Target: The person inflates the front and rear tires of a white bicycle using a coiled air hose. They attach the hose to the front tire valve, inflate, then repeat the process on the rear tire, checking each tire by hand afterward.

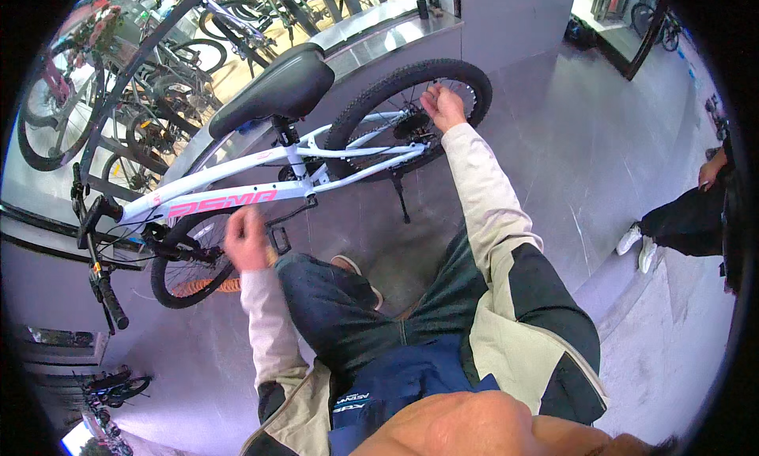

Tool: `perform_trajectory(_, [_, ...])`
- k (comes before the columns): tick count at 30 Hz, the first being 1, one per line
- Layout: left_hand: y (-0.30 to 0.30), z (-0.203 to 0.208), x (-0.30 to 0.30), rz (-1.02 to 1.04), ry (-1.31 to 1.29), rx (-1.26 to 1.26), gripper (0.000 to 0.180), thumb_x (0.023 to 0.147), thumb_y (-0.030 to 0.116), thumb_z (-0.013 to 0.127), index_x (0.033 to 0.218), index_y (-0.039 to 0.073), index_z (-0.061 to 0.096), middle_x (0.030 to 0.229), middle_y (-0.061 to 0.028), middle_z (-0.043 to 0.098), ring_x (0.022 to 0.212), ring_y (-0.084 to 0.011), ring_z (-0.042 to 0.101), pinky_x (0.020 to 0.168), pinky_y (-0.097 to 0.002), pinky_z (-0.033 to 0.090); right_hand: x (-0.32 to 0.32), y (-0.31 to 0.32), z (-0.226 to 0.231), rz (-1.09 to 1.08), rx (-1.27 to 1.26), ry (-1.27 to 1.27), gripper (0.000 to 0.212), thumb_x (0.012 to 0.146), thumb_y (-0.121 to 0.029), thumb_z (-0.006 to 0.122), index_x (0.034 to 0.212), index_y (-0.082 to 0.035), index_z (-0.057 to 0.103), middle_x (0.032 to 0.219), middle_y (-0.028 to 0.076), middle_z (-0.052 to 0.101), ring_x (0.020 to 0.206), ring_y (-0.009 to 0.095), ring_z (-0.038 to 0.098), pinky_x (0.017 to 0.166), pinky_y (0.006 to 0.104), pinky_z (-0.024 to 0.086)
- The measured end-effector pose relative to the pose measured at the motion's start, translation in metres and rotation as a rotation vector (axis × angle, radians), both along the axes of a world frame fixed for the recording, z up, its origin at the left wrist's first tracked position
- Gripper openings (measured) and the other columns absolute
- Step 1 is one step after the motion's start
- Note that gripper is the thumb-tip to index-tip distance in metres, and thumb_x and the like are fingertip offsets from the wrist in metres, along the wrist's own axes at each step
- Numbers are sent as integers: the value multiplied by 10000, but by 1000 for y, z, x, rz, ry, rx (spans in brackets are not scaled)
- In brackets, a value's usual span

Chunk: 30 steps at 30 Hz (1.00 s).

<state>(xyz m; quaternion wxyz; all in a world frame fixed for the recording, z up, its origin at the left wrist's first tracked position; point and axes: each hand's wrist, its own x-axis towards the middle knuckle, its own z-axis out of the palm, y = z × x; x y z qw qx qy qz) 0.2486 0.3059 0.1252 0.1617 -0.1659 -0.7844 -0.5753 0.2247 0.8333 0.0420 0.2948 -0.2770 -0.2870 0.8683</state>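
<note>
While the right arm stretches up toward one o'clock, long and only slightly bent, its right hand (443, 106) stands over the spokes near the top inner side of the rear wheel (350, 112). The fingers of that hand are curled in, knuckles outward; whether they pinch a spoke or merely hover in front of it, I cannot tell. The left hand (247, 238) lies at nine o'clock, its forearm running up from about seven o'clock. It is blurred and half folded, and I cannot tell whether it grips anything; it appears just beside the pedal (279, 240) and below the lower tube of the frame.

The white bicycle (213, 175) with pink lettering spreads across the upper left, from its black handlebar (114, 302) between eight and nine o'clock to the rear wheel between twelve and one. Its black saddle (277, 92) sits at eleven o'clock, and a kickstand (402, 199) slants down to the grey floor (545, 155) near the centre. Both sleeves are pale cream. At three o'clock, well apart, another person in dark trousers (681, 223) and white shoes stands on the floor. More bicycles (186, 100) crowd ten o'clock behind the glass.
</note>
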Motion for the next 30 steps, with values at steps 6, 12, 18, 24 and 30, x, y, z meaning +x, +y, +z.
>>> perform_trajectory(6, [189,2,-67,-258,-59,-178,409,913,206,731,1276,30,662,1167,-135,717,1108,-247,668,983,-344,493,-14,16,-19,106,-88,85,310,1092,-157,422,1331,-1,544,1243,160,669,1042,261,700,863,368,636])
perform_trajectory(12, [213,-32,-118,-130,-75,-738,760,835,285,783,1479,20,477,1478,-232,524,1363,-374,518,1146,-417,412,-13,23,-17,186,-122,177,254,1107,-167,404,1225,-32,584,1166,98,679,1098,246,674,972,412,589])
perform_trajectory(18, [201,-41,-125,-255,-219,-870,721,802,256,821,1433,54,536,1422,-203,586,1306,-362,573,1105,-416,457,-17,18,-28,209,-208,209,253,1108,-252,455,1161,-55,604,1095,77,688,1047,237,665,942,402,583])
perform_trajectory(24, [210,-36,-109,-166,-130,-800,725,816,313,817,1450,99,538,1353,-195,647,1250,-356,626,1068,-423,474,-26,-35,-33,429,-54,175,284,1073,-364,533,1142,-110,639,1042,54,680,922,198,652,788,356,563])
perform_trajectory(30, [211,-49,-116,-310,-89,-620,712,836,115,804,1476,40,501,1412,-208,601,1306,-332,590,1095,-395,447,-39,-72,-41,427,-186,318,214,1049,-332,605,1112,-130,642,1015,20,649,877,141,638,772,296,563])
